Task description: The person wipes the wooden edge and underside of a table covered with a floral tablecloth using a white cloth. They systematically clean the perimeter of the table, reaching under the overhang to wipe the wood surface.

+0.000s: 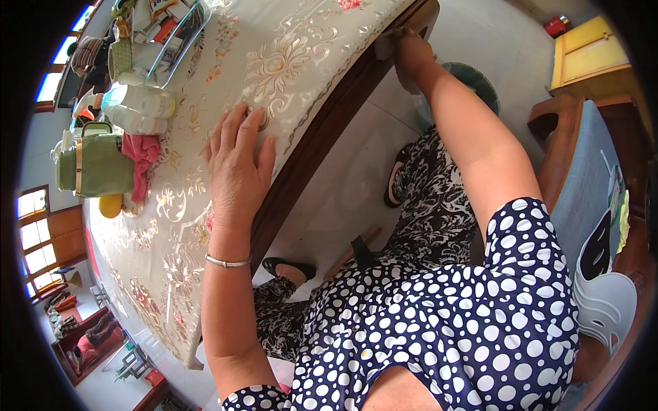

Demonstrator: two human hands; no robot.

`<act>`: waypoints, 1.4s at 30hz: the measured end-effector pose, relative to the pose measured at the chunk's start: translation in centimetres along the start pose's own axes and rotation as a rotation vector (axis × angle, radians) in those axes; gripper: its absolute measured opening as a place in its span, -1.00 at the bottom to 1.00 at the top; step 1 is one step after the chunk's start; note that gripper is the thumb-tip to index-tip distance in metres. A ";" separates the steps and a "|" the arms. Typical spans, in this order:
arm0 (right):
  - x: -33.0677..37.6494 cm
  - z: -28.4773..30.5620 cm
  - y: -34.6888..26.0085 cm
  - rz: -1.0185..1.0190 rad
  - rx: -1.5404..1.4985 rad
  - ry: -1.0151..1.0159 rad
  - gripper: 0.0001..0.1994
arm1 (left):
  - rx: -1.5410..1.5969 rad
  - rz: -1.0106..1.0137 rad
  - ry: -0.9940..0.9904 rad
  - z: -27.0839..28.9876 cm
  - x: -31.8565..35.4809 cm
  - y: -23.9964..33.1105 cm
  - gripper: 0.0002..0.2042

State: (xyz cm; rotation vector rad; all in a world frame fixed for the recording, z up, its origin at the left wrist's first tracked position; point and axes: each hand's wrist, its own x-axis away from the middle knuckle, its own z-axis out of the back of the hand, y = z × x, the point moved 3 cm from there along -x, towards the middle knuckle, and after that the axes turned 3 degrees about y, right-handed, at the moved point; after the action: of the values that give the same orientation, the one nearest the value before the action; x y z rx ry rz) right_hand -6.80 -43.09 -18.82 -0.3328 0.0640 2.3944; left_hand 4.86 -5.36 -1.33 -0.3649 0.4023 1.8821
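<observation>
This looks like a home, with the air of a living or dining room. The wooden worktop [329, 130] wears a glossy, pale floral tablecloth [181, 240], and on its left part sit a basket [186, 56] of household odds and ends, a green container [103, 164] and a pink cloth [142, 161]. Right of the worktop are a wooden seat [582, 178] with blue upholstery and a yellow cabinet [593, 51]. Beyond its left side show wood-framed windows [41, 253]; below it spreads a pale tiled floor [343, 178].
</observation>
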 end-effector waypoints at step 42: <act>16.8 5.0 -25.0 0.935 -0.261 -0.221 -0.80 | 0.007 0.009 0.045 -0.2 0.6 -0.7 -0.65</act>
State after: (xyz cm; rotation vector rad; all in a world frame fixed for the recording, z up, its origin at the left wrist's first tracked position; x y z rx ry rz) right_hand -3.37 -12.82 -17.16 -0.1632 -0.2514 3.3642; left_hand 5.36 -4.69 -1.85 -0.4016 0.4418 1.8838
